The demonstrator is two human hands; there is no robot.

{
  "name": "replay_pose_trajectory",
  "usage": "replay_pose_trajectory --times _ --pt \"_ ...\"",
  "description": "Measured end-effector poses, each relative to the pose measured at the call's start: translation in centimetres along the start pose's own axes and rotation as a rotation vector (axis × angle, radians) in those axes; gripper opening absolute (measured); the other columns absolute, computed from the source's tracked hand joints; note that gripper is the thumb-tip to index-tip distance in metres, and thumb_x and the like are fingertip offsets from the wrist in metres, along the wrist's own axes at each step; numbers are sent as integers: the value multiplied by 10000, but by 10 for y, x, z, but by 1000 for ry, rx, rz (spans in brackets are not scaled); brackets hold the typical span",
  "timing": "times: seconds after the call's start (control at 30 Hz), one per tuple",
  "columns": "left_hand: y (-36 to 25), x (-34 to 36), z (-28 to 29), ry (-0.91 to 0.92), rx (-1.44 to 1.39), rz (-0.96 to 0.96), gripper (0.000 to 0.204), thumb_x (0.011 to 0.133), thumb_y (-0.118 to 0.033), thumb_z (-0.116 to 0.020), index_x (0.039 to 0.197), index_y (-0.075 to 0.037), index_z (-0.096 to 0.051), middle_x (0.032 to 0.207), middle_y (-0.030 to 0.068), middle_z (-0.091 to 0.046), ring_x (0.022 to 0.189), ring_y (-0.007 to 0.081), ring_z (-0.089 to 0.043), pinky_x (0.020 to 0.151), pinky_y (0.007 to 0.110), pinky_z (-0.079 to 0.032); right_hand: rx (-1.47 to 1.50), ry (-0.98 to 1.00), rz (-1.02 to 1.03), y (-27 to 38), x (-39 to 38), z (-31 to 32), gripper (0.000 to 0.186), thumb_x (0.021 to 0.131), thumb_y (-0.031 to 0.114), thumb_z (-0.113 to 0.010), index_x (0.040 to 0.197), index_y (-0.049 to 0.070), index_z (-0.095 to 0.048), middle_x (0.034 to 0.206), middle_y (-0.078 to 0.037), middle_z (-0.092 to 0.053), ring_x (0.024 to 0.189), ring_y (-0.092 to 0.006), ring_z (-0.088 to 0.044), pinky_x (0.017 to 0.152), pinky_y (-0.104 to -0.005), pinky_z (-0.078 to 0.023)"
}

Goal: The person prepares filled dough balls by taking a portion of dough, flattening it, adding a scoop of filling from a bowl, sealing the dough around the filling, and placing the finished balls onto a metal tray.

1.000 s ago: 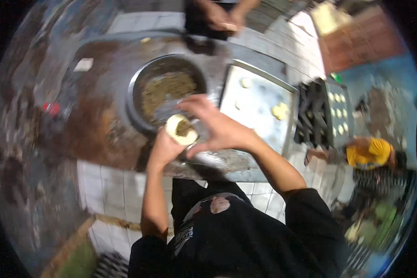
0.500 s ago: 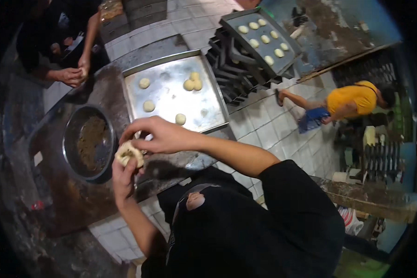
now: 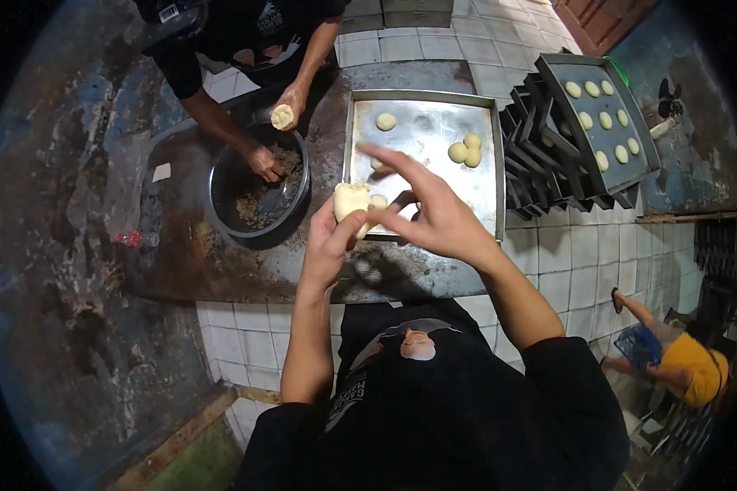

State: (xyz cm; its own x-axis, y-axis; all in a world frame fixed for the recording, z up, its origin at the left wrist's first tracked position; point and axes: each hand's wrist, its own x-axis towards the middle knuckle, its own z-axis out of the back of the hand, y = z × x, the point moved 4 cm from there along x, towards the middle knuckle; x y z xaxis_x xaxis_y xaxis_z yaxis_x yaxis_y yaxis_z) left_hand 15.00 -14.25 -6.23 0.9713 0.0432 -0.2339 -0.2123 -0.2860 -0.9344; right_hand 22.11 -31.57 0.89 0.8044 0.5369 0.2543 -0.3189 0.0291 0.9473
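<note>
An opened piece of pale dough (image 3: 352, 198) is held upright in my left hand (image 3: 326, 245), thumb across its side and fingers behind. My right hand (image 3: 449, 221) is beside it with fingers stretched apart; its thumb reaches the dough's edge, and whether it touches I cannot tell. Beyond both hands lies a metal baking tray (image 3: 424, 139) with several round dough balls (image 3: 465, 151), some partly covered by my right hand. To the left stands a dark metal bowl (image 3: 262, 238) of crumbly brown filling (image 3: 258, 204).
Across the table, another person's hand (image 3: 267, 162) dips into the bowl; their other hand (image 3: 295, 96) holds opened dough (image 3: 282, 117). At right, a tray of dough balls (image 3: 585, 90) tops a stack of dark trays (image 3: 540, 151). A person in yellow (image 3: 692, 368) is at far right.
My view has turned, shifting the table rightward. My right hand has drawn away from the dough and spread its fingers. The other person has put one hand into the bowl.
</note>
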Motion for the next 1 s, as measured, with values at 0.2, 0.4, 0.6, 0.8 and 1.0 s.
replay_pose_trajectory --times 0.2,0.4,0.6,0.8,1.0 --pt "0 3 -25 -70 -64 174 328 981 -216 -583 1236 -25 -660 851 -23 -622 612 16 -464 501 207 -303 -477 177 328 -10 1 -1 708 817 398 -875 1434 147 -635 1227 -153 -625 1016 -345 -705 880 -447 -596" --pt "-44 -1 -28 -71 -32 -47 434 1033 -218 -679 1401 -39 -536 745 -38 -544 594 35 -435 539 201 -302 228 -30 -154 -53 8 11 312 944 264 -809 1131 15 -788 1036 -60 -716 880 -165 -707 796 -328 -580" --pt "-76 8 -42 -273 469 -483 220 988 -131 -688 1167 -15 -635 911 5 -614 797 43 -533 682 209 -422 1338 -40 -563 -59 -26 -35 311 1042 145 -698 1325 102 -577 1207 -25 -683 1108 -125 -675 828 -274 -644" --pt "-82 13 -91 102 -46 -322 190 920 -4 -624 1109 14 -622 1048 82 -690 925 149 -684 899 319 -560 1044 -347 -19 -41 -47 -47 543 937 -4 -766 1406 86 -506 1478 -64 -513 1257 -177 -614 1006 -354 -579" --pt "-54 15 -131 201 -95 -456 282 818 64 -703 1068 -14 -599 995 34 -651 1012 150 -661 1126 421 -492 693 -686 121 -49 -59 -3 228 892 -6 -820 1058 10 -665 1077 -28 -696 1005 -125 -659 921 -319 -543"
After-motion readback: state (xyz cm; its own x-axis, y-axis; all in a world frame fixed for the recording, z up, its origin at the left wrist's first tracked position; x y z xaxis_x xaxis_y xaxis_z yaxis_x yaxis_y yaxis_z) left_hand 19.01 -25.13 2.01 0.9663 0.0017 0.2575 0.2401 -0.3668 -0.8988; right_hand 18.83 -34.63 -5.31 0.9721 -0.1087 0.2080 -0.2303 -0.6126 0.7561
